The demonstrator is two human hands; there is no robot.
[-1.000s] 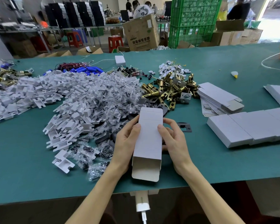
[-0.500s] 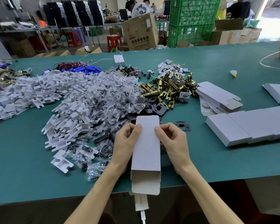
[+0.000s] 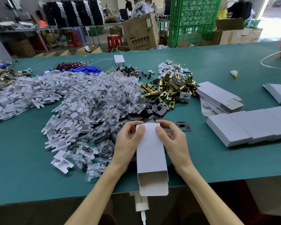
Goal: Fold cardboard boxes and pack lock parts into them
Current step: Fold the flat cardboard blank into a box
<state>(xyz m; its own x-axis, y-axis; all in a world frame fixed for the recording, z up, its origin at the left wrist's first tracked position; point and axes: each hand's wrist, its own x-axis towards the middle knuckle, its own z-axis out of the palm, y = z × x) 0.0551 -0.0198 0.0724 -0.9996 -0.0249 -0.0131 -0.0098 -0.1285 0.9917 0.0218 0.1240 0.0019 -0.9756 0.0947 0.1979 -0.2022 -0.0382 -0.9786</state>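
A long white cardboard box (image 3: 150,153) lies lengthwise on the green table (image 3: 217,163) in front of me, its near end open with the flap hanging over the table edge. My left hand (image 3: 128,142) and my right hand (image 3: 172,140) grip its far end from either side, thumbs on top, fingers curled over the far flap. Behind it lie black lock plates (image 3: 159,109), brass latch bolts (image 3: 167,88), bagged screws (image 3: 107,101) and white plastic inserts (image 3: 62,120).
A stack of flat box blanks (image 3: 217,98) lies to the right, with a row of folded white boxes (image 3: 253,125) nearer. A single black plate (image 3: 182,125) lies beside my right hand. Blue parts with wires (image 3: 81,69) sit far back. Crates, cartons and people stand beyond the table.
The box has slid toward me, its open end now past the table edge. Both hands moved up to its far end and curled over the far flap.
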